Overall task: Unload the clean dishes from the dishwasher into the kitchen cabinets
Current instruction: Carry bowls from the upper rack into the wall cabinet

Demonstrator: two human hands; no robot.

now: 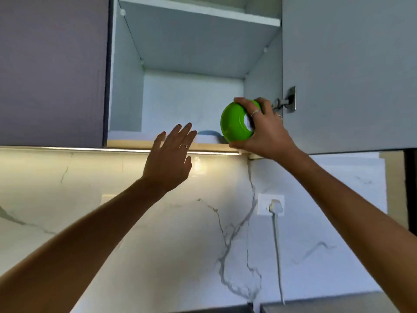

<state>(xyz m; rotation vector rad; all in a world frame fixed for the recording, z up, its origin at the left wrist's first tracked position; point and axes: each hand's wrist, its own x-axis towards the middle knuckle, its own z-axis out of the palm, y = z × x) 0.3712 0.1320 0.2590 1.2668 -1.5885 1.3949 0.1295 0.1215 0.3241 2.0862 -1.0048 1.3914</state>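
Note:
A bright green plastic bowl (234,122) is tilted on its side at the right front of the open wall cabinet's bottom shelf (126,134). My right hand (265,132) grips it from the right, fingers curled over its base and rim. My left hand (172,158) is raised just below the shelf's front edge, fingers straight and spread, holding nothing. A blue rim (207,132) of some dish shows on the shelf behind my left fingertips; most of it is hidden.
The cabinet door (349,71) stands open on the right, its hinge (287,101) beside my right hand. A closed dark door (52,71) is at left. An upper shelf (198,12) sits above. Below are a lit marble backsplash, a wall socket (270,204) and a white cable.

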